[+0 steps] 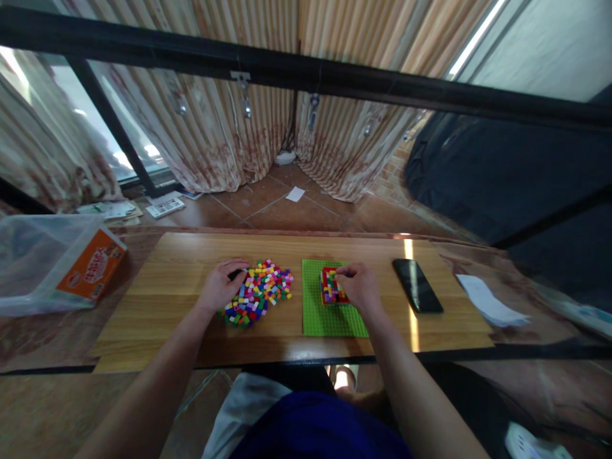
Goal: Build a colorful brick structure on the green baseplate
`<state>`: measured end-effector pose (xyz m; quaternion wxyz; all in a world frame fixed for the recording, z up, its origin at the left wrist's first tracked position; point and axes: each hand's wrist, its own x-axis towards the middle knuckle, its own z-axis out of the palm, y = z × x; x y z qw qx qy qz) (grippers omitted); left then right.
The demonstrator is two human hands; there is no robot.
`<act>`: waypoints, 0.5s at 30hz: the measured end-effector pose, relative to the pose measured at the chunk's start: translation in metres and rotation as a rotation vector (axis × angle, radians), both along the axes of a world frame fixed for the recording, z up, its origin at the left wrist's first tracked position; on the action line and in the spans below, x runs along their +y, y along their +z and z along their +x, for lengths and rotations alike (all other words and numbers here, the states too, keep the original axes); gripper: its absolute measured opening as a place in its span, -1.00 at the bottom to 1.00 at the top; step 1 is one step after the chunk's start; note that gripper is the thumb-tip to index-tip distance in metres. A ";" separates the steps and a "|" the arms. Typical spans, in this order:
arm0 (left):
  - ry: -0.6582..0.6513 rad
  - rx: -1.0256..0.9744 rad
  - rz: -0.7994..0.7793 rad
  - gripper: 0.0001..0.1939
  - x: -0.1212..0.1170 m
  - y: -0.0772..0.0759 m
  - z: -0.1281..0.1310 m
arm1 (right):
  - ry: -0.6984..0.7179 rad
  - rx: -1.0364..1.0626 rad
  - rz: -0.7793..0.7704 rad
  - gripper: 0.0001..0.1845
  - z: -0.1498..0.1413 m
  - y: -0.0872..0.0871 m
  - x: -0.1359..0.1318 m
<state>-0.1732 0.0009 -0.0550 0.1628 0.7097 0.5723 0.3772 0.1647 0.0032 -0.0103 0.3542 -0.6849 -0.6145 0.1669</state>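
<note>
A loose pile of small multicoloured toy bricks (261, 290) lies left of the middle of the wooden table. My left hand (224, 284) rests at the pile's left edge, its thumb and fingers curled together at the tips; anything between them is too small to see. To the right lies a green studded baseplate (312, 319). On it stands a low square brick build (329, 294) with red edges and a mixed-colour middle. My right hand (358, 284) reaches over the build's right side, thumb and finger pinched at its top. Whatever the pinch holds is hidden.
A black phone (417, 285) lies on the right of the table (157, 287). Left of the table is a clear plastic box (43, 255) with an orange label. White paper (490, 303) lies to the right. A dark metal bar (287, 67) crosses before the curtains.
</note>
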 end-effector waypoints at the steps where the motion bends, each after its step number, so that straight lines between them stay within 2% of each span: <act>1: 0.001 -0.001 0.004 -0.74 0.000 0.000 0.000 | 0.012 0.011 -0.012 -0.85 0.001 0.001 -0.001; 4: -0.005 0.003 0.007 -0.74 0.000 0.000 0.000 | 0.026 0.044 0.029 -0.87 0.002 0.005 -0.008; 8: -0.003 0.007 0.009 -0.76 0.000 0.001 0.001 | -0.030 0.097 0.211 -0.84 0.001 0.010 -0.028; 10: -0.004 0.002 0.009 -0.76 -0.001 0.002 0.001 | -0.041 0.124 0.254 -0.82 -0.003 0.010 -0.041; 15: -0.014 -0.022 0.007 -0.77 -0.002 0.003 0.002 | 0.112 0.075 0.242 -0.84 -0.027 0.003 -0.067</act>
